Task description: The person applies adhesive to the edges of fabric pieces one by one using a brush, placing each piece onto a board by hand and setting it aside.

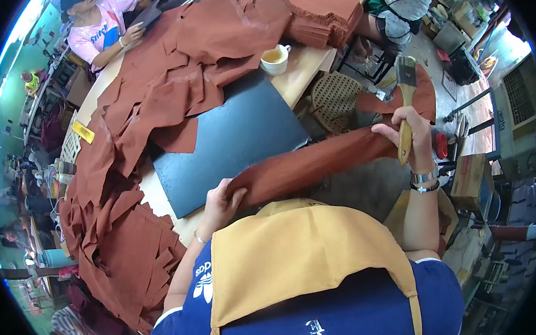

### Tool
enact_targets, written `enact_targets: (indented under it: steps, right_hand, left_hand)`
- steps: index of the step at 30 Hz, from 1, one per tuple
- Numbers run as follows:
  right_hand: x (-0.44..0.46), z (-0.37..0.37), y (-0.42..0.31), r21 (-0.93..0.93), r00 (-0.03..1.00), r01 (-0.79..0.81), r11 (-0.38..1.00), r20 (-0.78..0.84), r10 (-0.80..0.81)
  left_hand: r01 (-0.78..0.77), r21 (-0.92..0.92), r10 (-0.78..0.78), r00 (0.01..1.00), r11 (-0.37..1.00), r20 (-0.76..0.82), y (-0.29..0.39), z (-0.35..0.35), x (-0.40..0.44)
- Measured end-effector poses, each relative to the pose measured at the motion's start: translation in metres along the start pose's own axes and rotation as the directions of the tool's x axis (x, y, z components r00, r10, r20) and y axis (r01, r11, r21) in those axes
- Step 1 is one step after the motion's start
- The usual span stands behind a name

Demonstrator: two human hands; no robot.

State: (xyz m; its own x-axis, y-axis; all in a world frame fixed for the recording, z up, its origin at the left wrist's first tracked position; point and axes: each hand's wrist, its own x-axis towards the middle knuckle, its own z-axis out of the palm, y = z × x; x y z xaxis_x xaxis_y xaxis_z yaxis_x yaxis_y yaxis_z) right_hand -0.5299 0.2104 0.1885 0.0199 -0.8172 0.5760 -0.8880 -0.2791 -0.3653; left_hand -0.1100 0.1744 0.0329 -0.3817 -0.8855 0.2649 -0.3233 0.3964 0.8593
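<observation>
A long strip of reddish-brown leather [310, 168] stretches between my hands, above the near edge of a dark flat board [230, 142]. My left hand [223, 205] pinches its left end. At the other end, my right hand [413, 129] grips a flat paintbrush [405, 93] with a wooden handle, bristles pointing up. The fingertips of that hand also meet the strip's right end. Past the board's far corner stands a white cup [274, 60] with yellowish liquid inside.
Loose reddish-brown pieces [138, 119] cover the table's left and far side. A neat stack [323, 13] lies at the back. A woven stool [337, 100] stands beyond the strip. Two people [100, 27] sit across the table. A yellow object [83, 131] lies at the left edge.
</observation>
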Motion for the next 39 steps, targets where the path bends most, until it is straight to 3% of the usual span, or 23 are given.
enact_targets:
  steps: [3,4,6,7,9,11,12,13,15,18,19,20,22,23,25,28,29,31,32,36,39]
  right_hand:
    - [0.009,0.027,0.003,0.096,0.995,0.095,0.991,-0.006,-0.095]
    - [0.013,0.042,0.009,0.136,0.989,0.148,0.98,-0.01,-0.148]
    - [0.024,0.074,0.019,0.175,0.986,0.166,0.97,-0.036,-0.162]
    - [0.029,0.093,0.025,0.193,0.983,0.182,0.964,-0.05,-0.175]
    - [0.04,0.141,0.044,0.304,0.993,0.113,0.946,-0.004,-0.118]
    - [0.058,0.17,0.043,0.205,0.994,0.065,0.977,0.069,-0.081]
    - [0.065,0.182,0.048,0.173,0.985,0.001,0.985,0.173,-0.031]
    - [0.074,0.193,0.055,0.139,0.973,0.012,0.99,0.228,-0.044]
    - [0.087,0.198,0.065,0.073,0.962,0.001,0.997,0.273,-0.021]
    - [0.111,0.197,0.066,0.224,0.992,0.12,0.967,-0.056,-0.111]
    - [0.123,0.196,0.068,0.415,0.996,0.09,0.905,-0.034,-0.083]
    - [0.131,0.192,0.071,0.458,0.993,-0.094,0.884,0.111,0.048]
    - [0.153,0.182,0.064,0.47,0.886,-0.426,0.773,0.388,0.252]
    - [0.161,0.184,0.062,0.506,0.943,-0.265,0.821,0.314,0.111]
    - [0.184,0.19,0.065,0.31,0.953,0.089,0.947,0.249,-0.171]
    - [0.205,0.207,0.063,0.371,0.917,-0.094,0.924,0.394,-0.065]
    - [0.212,0.214,0.063,0.338,0.904,-0.089,0.937,0.423,-0.066]
    - [0.22,0.231,0.069,0.269,0.873,-0.078,0.96,0.483,-0.065]
    - [0.222,0.238,0.071,0.228,0.872,-0.009,0.974,0.479,-0.104]
    - [0.216,0.264,0.087,0.158,0.865,0.021,0.987,0.492,-0.097]
    - [0.219,0.268,0.102,0.12,0.869,-0.239,0.964,0.469,0.157]
  left_hand:
    - [0.03,0.049,-0.036,0.991,0.998,0.132,0.027,-0.03,-0.002]
    - [0.203,-0.101,-0.191,0.975,0.974,0.112,0.027,-0.036,-0.002]
    - [0.178,0.015,-0.178,0.984,0.984,0.001,0.017,-0.06,0.004]
    - [0.139,0.081,-0.134,0.989,0.987,-0.068,0.003,-0.072,0.011]
    - [0.17,0.544,-0.102,0.983,0.821,-0.153,-0.006,-0.089,0.038]
    - [0.114,0.781,0.218,0.927,0.613,-0.306,0.018,-0.06,0.074]
    - [0.081,0.812,0.203,0.95,0.578,-0.239,0.003,-0.043,0.076]
    - [0.081,0.846,0.095,0.984,0.527,-0.153,-0.009,-0.02,0.073]
    - [0.057,0.818,-0.089,0.996,0.572,-0.007,-0.023,0.01,0.054]
    - [0.13,0.811,-0.197,0.98,0.57,-0.019,-0.035,0.015,0.046]
    - [0.13,0.823,-0.231,0.973,0.553,0.002,-0.027,0.007,0.05]
    - [0.129,0.834,-0.267,0.964,0.536,0.022,-0.024,0.0,0.052]
    - [0.076,0.757,-0.248,0.962,0.649,0.116,-0.039,-0.016,0.056]
    - [0.048,0.714,-0.231,0.959,0.698,0.161,-0.046,-0.025,0.058]
    - [0.04,0.729,-0.214,0.965,0.684,0.148,-0.047,-0.036,0.059]
    - [0.022,0.804,-0.068,0.997,0.594,0.023,-0.042,-0.033,0.047]
    - [0.019,0.792,-0.019,1.0,0.611,-0.009,-0.039,-0.026,0.041]
    - [0.1,0.788,-0.182,0.983,0.608,0.015,-0.048,-0.006,0.027]
    - [0.171,0.718,-0.225,0.974,0.675,-0.02,-0.051,0.004,0.018]
    - [0.254,0.73,-0.332,0.942,0.634,-0.04,-0.021,-0.003,0.017]
    - [0.209,0.73,-0.332,0.943,0.65,0.026,-0.022,-0.02,0.026]
